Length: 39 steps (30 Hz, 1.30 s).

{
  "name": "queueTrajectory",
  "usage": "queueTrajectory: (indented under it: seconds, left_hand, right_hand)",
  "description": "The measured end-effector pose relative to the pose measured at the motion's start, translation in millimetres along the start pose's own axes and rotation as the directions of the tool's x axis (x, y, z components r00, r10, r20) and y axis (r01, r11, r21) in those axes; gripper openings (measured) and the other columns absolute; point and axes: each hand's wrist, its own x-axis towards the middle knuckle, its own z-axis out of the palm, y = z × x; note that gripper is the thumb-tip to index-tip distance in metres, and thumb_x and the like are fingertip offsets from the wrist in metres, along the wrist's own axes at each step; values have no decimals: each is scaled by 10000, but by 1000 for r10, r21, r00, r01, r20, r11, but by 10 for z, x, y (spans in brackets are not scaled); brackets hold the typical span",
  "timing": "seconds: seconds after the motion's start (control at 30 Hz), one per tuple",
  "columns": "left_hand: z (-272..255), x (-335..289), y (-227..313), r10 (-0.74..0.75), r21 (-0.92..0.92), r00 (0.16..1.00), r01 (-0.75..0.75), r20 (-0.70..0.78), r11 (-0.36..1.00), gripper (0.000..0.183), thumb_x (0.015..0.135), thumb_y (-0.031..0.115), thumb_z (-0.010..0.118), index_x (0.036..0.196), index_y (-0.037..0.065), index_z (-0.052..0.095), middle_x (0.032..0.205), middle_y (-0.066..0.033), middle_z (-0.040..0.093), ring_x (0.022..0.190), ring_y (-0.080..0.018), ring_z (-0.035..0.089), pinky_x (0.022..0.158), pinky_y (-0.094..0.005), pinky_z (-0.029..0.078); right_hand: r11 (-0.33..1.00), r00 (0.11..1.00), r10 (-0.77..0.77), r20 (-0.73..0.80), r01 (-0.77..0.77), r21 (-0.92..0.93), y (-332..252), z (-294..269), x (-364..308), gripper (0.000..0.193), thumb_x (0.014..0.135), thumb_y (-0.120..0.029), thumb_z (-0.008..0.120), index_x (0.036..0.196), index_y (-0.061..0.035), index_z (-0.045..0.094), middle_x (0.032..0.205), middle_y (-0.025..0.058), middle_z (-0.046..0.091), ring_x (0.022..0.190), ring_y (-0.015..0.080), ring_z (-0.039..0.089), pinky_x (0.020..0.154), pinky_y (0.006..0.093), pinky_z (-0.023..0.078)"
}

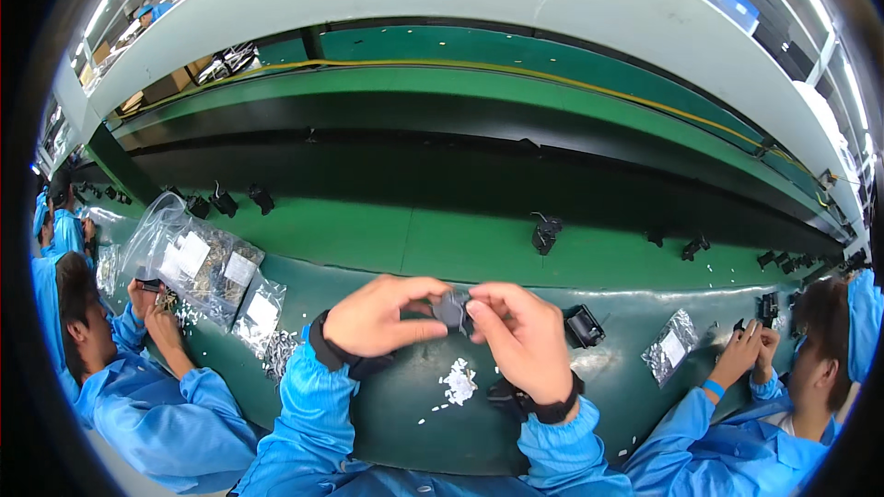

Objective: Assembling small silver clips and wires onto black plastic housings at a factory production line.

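Up close, both hands meet at chest height: the left hand (373, 317) and right hand (517, 336), wrists bent inward, pinch a small dark part (451, 310) between thumbs and fingertips, above scattered white bits (458, 381) on the green bench (405, 423).

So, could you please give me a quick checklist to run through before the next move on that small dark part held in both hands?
1. Both hands on the part: left hand and right hand pinch the small dark part between fingertips: ok.
2. Part held above the green mat, not resting on it: ok.
3. Part's facing and fit: too small and covered by fingers: cannot tell.
4. Pile of small white pieces lies on the mat just under the hands: ok.
5. Black square part lies beside the right hand: ok.
6. Co-workers' hands stay apart on either side: ok.
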Motion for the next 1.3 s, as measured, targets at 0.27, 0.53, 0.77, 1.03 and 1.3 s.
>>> queueTrajectory:
  seconds: [0.27, 0.53, 0.77, 1.03, 1.3]
  left_hand:
    - [306, 355, -780, -84, 47, 845, 128, -528, 991, 180, 862, 137, 816, 945, -15, 767, 711, -103, 710, 682, -53, 622, 617, -279, 515]
    - [523, 433, -1058, 190, 260, 944, -118, -270, 958, 309, 849, 23, 695, 1155, 66, 712, 1103, -147, 727, 1001, -395, 695, 858, -444, 565]
    - [342, 431, -1156, 144, -64, 965, -161, -218, 985, 484, 891, -6, 594, 1364, 94, 633, 1472, -192, 558, 1329, -424, 550, 1046, -447, 519]
    - [344, 290, -628, 231, 249, 768, -95, -597, 964, 298, 932, 118, 657, 1217, 53, 712, 1420, -214, 591, 1282, -357, 600, 1060, -461, 506]
    - [757, -311, -794, -50, -147, 900, -15, -434, 989, 242, 962, 161, 634, 1131, 19, 735, 1106, -148, 764, 1027, -278, 746, 902, -394, 581]
  right_hand:
    - [914, 988, -116, -105, 65, -401, 370, 197, 243, 526, 938, -247, 744, 1331, 63, 583, 1300, 244, 644, 1011, 296, 714, 765, 364, 594]
    - [923, 990, 22, -142, -74, -379, 885, 225, 531, 538, 1006, -319, 669, 1340, 89, 563, 895, 158, 726, 723, 207, 713, 618, 337, 584]
    - [777, 995, -79, -63, 22, -629, 885, 264, 964, 493, 990, -343, 651, 1222, 92, 637, 925, 265, 738, 830, 369, 744, 738, 436, 569]
    - [667, 948, -240, -207, 6, -745, 945, 59, 1259, 476, 934, -361, 696, 1191, 38, 668, 1027, 282, 732, 984, 444, 717, 854, 494, 564]
    - [781, 976, -52, -212, -93, -618, 1245, -339, 1357, 645, 976, -372, 693, 1428, 45, 500, 792, 157, 710, 657, 248, 723, 546, 345, 536]
